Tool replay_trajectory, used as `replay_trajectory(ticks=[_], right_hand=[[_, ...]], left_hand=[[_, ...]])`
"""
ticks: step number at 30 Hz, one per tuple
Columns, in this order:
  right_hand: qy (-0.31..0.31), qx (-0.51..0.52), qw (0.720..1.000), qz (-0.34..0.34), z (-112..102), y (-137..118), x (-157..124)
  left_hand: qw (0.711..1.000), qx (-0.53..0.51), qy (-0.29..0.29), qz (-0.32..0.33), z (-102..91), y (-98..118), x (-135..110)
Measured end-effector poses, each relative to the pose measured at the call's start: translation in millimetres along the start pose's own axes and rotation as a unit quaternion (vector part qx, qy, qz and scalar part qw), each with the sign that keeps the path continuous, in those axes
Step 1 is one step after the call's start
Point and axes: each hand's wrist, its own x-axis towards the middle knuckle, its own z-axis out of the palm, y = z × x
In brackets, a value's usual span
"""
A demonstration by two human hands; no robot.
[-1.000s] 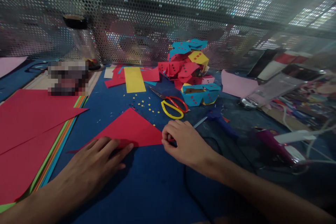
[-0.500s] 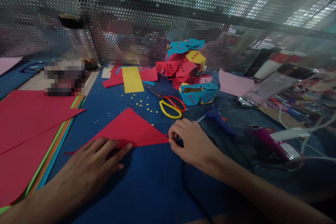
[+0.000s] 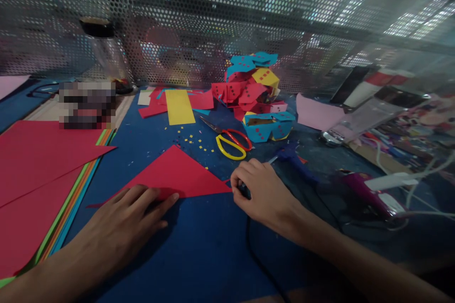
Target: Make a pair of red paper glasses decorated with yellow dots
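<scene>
A folded red sheet of paper [image 3: 177, 170], triangular in outline, lies on the blue tabletop in front of me. My left hand [image 3: 131, 218] rests on its lower left edge, fingers stretched over it and thumb apart. At the sheet's right corner, my right hand [image 3: 261, 191] is closed, thumb and forefinger pinched at the paper tip. Something dark shows in the gap of that hand; I cannot make out what. Beyond the sheet are scissors [image 3: 232, 144] with one red and one yellow handle, and small yellow paper squares [image 3: 191, 139].
Left, a stack of coloured paper [image 3: 46, 165] has red on top. Behind stand dotted paper shapes [image 3: 245, 87] and a yellow strip [image 3: 180, 107]. To the right lie a blue glue gun [image 3: 298, 163], a black cable [image 3: 254, 255] and a purple device [image 3: 373, 194]. Perforated metal [image 3: 170, 23] closes the back.
My right hand has shifted slightly to the right, and the paper's right corner has moved with it. The left hand stays in place.
</scene>
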Motion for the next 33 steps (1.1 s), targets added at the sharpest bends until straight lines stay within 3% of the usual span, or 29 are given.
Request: replay_trajectory(ticks=[9, 13, 17, 24, 33], right_hand=[[0.029, 0.033, 0.999, -0.028, -3.4, -2.6, 2.3], [0.051, 0.097, 0.988, -0.112, -2.9, -18.5, 8.8], [0.005, 0.127, 0.976, -0.178, 8.9, -30.1, 15.3], [0.014, 0.126, 0.978, -0.165, 28.9, -27.6, 19.7], [0.036, 0.114, 0.976, -0.184, 30.9, -27.3, 17.5]], left_hand=[[1.000, -0.002, -0.015, -0.005, 2.6, -1.4, -1.1], [1.000, 0.000, 0.008, -0.015, 6.2, 0.1, 0.8], [0.998, -0.034, 0.036, -0.027, 6.3, 2.8, 5.5], [0.978, -0.158, 0.064, -0.122, 4.4, 5.0, 18.5], [0.950, -0.190, 0.016, -0.248, 1.2, 5.5, 30.7]])
